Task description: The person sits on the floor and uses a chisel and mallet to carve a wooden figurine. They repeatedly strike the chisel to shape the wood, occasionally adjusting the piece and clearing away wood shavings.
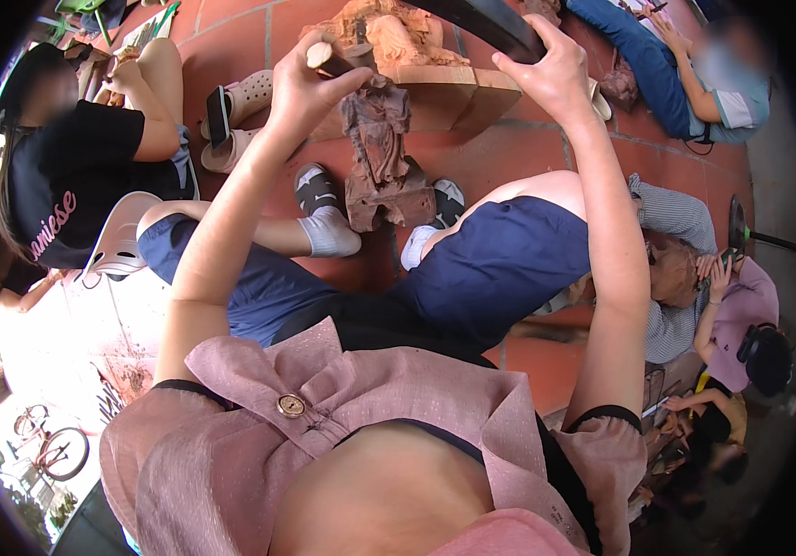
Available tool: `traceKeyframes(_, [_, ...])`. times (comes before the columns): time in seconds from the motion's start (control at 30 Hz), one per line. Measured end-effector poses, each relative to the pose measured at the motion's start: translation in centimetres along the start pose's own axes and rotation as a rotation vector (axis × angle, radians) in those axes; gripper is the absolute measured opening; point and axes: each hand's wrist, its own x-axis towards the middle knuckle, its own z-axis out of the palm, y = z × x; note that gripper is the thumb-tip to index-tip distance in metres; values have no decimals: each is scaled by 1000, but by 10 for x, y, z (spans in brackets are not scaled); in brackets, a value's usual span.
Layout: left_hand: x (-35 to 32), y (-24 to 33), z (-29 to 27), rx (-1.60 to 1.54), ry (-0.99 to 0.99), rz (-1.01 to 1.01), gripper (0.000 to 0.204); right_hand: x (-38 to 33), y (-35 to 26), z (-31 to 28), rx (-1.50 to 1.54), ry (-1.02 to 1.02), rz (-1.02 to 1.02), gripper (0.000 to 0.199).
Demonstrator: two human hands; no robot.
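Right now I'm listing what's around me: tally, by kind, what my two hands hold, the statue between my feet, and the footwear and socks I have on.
Wooden handle: 1
Dark bar: 1
Brown statue: 1
Dark slippers: 2
White socks: 2
Total: 7

Glaring daylight washes out the lower left; the red tile floor (pixel 236 60) is softly lit; fisheye curvature bends the dark-rimmed edges.
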Motion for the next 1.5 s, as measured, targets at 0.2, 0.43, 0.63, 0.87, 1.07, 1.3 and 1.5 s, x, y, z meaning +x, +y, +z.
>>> traceKeyframes(0.2, [-23,6,5,21,32,166,25,-2,-22,4,58,-74,-38,37])
traceKeyframes(0.43, [-39,-23,7,-160,196,-43,22,-6,-50,6,155,-63,-255,46])
traceKeyframes(0.63, [-51,-34,4,-273,133,-54,23,-1,-87,4,-4,-143,-490,60])
traceKeyframes(0.87, [-53,-32,18,-389,194,-65,24,18,-124,-27,-176,-163,-558,49])
traceKeyframes(1.07, [-51,-23,18,-242,229,-48,31,7,-107,-37,-469,-233,-590,46])
traceKeyframes(1.3, [-70,23,29,-260,54,18,20,-61,-126,-78,184,-362,238,45])
traceKeyframes(1.5, [-41,56,88,-252,-320,377,31,-165,-134,-45,1130,-27,732,45])
